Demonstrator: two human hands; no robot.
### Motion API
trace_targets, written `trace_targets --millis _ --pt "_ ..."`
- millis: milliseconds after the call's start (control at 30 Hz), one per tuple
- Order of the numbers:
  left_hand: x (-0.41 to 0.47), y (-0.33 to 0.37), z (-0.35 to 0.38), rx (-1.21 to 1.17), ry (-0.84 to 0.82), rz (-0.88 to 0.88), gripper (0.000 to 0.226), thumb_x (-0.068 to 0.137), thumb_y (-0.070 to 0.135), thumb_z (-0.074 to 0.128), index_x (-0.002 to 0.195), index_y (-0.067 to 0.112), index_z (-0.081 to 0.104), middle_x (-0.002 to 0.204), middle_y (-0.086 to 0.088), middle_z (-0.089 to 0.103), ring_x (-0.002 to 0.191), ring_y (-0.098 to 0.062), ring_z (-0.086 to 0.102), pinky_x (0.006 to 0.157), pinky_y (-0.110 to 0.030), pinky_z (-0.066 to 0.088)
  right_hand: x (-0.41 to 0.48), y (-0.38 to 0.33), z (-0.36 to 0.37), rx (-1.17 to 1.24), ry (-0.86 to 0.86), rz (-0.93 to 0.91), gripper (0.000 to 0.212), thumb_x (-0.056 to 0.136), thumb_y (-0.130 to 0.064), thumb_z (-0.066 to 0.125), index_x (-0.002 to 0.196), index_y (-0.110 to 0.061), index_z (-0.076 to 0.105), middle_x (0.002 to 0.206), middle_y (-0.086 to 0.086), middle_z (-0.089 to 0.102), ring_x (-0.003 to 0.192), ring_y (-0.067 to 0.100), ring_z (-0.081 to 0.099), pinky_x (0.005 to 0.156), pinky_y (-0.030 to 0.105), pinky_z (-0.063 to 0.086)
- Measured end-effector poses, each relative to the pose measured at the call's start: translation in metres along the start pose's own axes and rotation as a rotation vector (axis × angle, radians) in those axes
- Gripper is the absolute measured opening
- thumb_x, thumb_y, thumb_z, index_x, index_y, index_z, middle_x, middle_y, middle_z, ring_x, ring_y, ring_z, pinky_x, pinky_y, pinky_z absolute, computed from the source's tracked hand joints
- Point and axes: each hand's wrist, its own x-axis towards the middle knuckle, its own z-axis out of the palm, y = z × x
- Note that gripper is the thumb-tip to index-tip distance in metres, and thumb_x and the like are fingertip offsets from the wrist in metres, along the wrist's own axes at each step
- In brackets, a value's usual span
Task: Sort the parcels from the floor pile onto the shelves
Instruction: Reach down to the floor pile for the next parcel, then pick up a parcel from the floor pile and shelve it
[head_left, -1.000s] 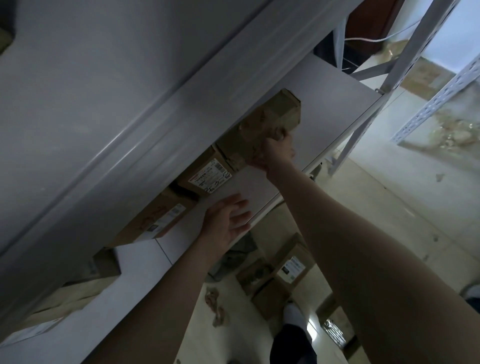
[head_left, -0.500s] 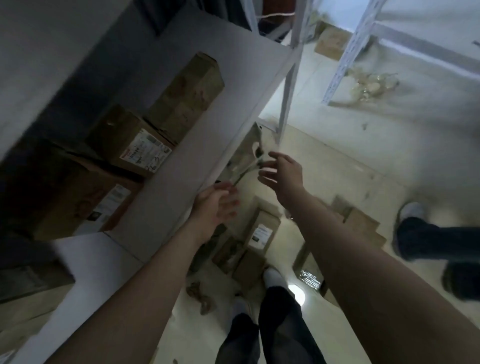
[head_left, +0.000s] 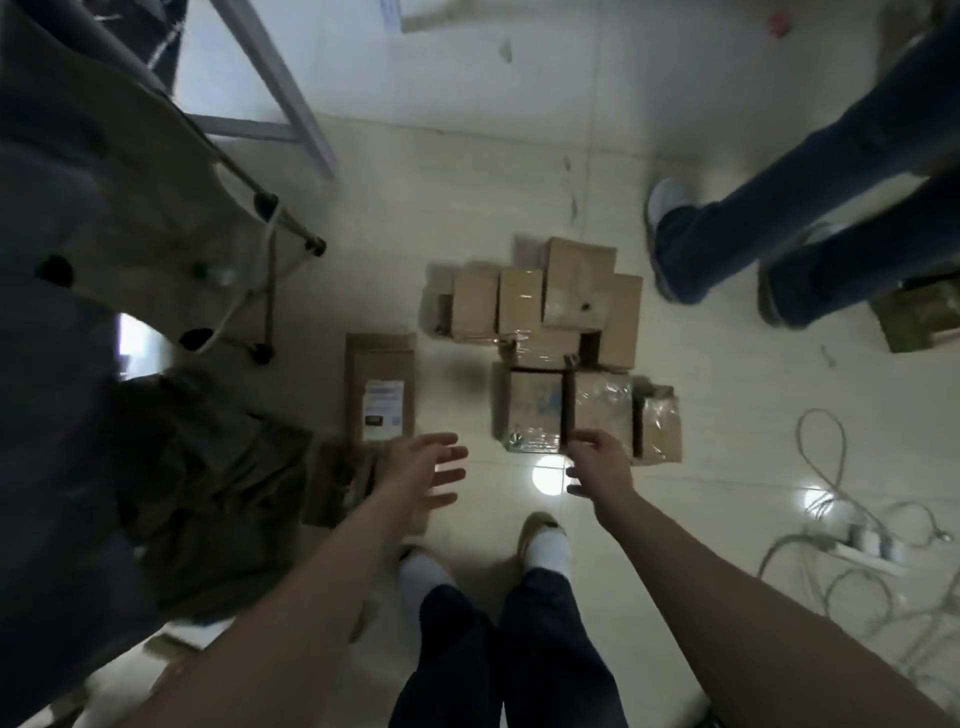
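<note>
I look straight down at the floor pile of cardboard parcels (head_left: 550, 312) on pale tiles ahead of my feet. A tape-wrapped parcel (head_left: 535, 410) lies nearest, just beyond my right hand (head_left: 597, 467), whose loosely bent fingers hold nothing. A flat brown parcel with a white label (head_left: 382, 387) lies to the left, just beyond my left hand (head_left: 426, 475), which hangs with spread fingers and holds nothing. A small parcel (head_left: 337, 480) sits left of that hand. The shelf rack's lower frame (head_left: 270, 88) shows at upper left.
Another person's legs in jeans (head_left: 779, 228) stand at the upper right beside a dark box (head_left: 919, 317). Cables and a power strip (head_left: 857, 540) lie on the right. A dark folding trolley and crumpled brown material (head_left: 208, 483) fill the left side.
My right hand let go of the parcel on the shelf and both hands dropped away. The view swung from the shelf down to the floor pile.
</note>
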Motion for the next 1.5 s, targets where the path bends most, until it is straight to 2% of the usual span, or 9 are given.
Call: trace_targets --millis 167,300,500,667,867,1000,1233,1367,1500 --pt "0.094 -0.04 0.082 0.141 -0.052 -0.002 0.023 0.1 0.011 0.054 0.11 0.02 0.072 0.106 -0.001 0.078 0.101 -0.025 0.073 0.088 -0.046 0.06 0.092 0.058 -0.029 -0.098 0.183 -0.022 0.041 0.089 -0.019 0.07 0.13 -0.016 0.063 0.125 0.011 0.066 0.107 0.031 0.064 0.091 0.037 0.051" --pt "0.153 -0.057 0.151 0.21 -0.088 0.052 0.022 0.097 0.011 0.057 0.111 0.021 0.071 0.109 -0.001 0.073 0.099 -0.023 0.069 0.086 -0.045 0.059 0.164 0.086 -0.045 -0.214 0.259 -0.062 0.051 0.089 -0.039 0.07 0.135 -0.021 0.057 0.137 0.012 0.058 0.127 0.04 0.054 0.108 0.049 0.045" --pt "0.217 -0.072 0.21 0.329 -0.053 0.122 0.015 0.094 0.018 0.059 0.097 0.031 0.068 0.102 0.0 0.073 0.1 -0.019 0.07 0.086 -0.045 0.059 0.228 0.095 -0.031 -0.345 0.194 -0.18 0.076 0.081 -0.041 0.082 0.145 -0.021 0.047 0.145 0.013 0.043 0.133 0.039 0.042 0.109 0.047 0.04" --pt "0.246 -0.077 0.212 0.306 -0.066 0.05 0.017 0.093 0.012 0.06 0.097 0.028 0.066 0.097 0.0 0.075 0.097 -0.019 0.073 0.088 -0.043 0.054 0.251 0.098 0.013 -0.66 0.273 -0.166 0.117 0.066 -0.065 0.087 0.153 -0.025 0.02 0.157 0.024 0.018 0.141 0.046 0.026 0.118 0.052 0.027" --pt "0.264 -0.076 0.193 0.257 -0.046 0.016 0.021 0.095 0.011 0.055 0.101 0.026 0.068 0.097 0.0 0.073 0.085 -0.015 0.069 0.092 -0.048 0.056 0.271 0.096 0.024 -0.739 0.357 -0.145 0.105 0.073 -0.059 0.086 0.146 -0.024 0.019 0.164 0.027 0.007 0.144 0.054 0.025 0.119 0.057 0.026" --pt "0.262 -0.073 0.179 0.235 -0.042 0.01 0.02 0.094 0.01 0.057 0.098 0.026 0.068 0.106 -0.001 0.073 0.1 -0.024 0.068 0.089 -0.046 0.056 0.268 0.093 0.022 -0.681 0.406 -0.153 0.102 0.068 -0.049 0.091 0.141 -0.02 0.027 0.159 0.021 0.017 0.133 0.049 0.037 0.112 0.052 0.033" --pt "0.231 -0.06 0.151 0.167 0.015 0.036 0.022 0.101 0.014 0.052 0.111 0.024 0.068 0.096 0.002 0.071 0.088 -0.018 0.066 0.088 -0.046 0.058 0.218 0.083 0.004 -0.527 0.504 -0.232 0.087 0.059 -0.049 0.084 0.13 -0.021 0.041 0.134 0.014 0.039 0.116 0.046 0.046 0.101 0.052 0.038" --pt "0.188 -0.041 0.14 0.131 0.061 0.091 0.018 0.1 0.018 0.055 0.11 0.026 0.067 0.102 0.0 0.073 0.098 -0.021 0.067 0.077 -0.039 0.059 0.172 0.065 -0.019 -0.144 0.422 -0.303 0.078 0.064 -0.045 0.085 0.132 -0.035 0.048 0.138 0.009 0.042 0.123 0.04 0.045 0.105 0.044 0.034" --pt "0.132 -0.012 0.128 0.239 0.153 0.177 0.015 0.103 0.034 0.052 0.115 0.027 0.059 0.111 0.0 0.065 0.091 -0.015 0.059 0.094 -0.046 0.054 0.119 0.04 -0.033 0.323 0.229 -0.295 0.07 0.053 -0.051 0.09 0.115 -0.051 0.056 0.132 0.011 0.055 0.116 0.026 0.061 0.101 0.045 0.054"
